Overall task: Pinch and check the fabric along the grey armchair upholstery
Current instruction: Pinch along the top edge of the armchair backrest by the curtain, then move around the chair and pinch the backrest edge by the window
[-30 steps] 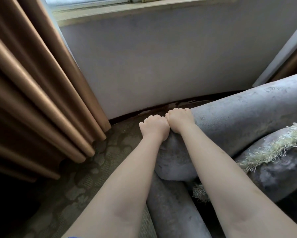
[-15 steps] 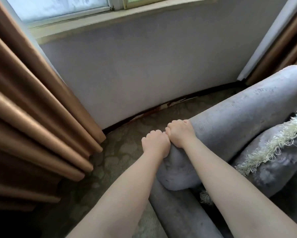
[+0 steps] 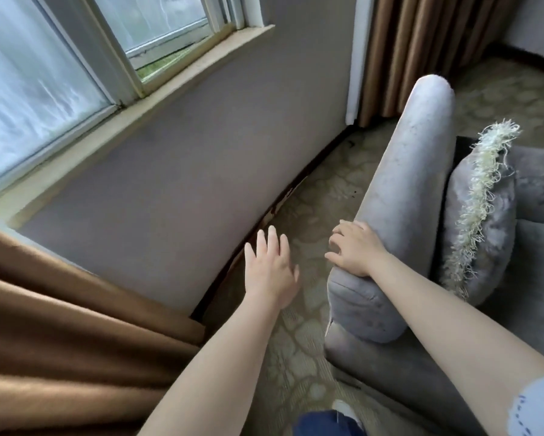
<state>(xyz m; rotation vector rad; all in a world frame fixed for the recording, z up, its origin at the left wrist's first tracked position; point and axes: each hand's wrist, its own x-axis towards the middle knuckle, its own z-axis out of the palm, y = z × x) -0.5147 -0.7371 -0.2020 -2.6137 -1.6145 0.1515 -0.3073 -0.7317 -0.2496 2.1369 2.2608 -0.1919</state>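
Two bare hands reach forward beside the grey armchair [image 3: 390,366], which stands at the right on the patterned carpet [image 3: 314,196]. The right hand [image 3: 357,250] rests on the near end of the chair's padded armrest [image 3: 418,158], its fingers [image 3: 338,240] spread and lightly bent over the outer edge, laid on the fabric. The left hand [image 3: 272,272] hangs apart from the chair, above the carpet, fingers straight and relaxed, holding nothing. A grey cushion [image 3: 490,240] with a cream fringe leans against the armrest's inner side. Brown curtain [image 3: 60,357] folds hang at the left, near the window [image 3: 38,77].
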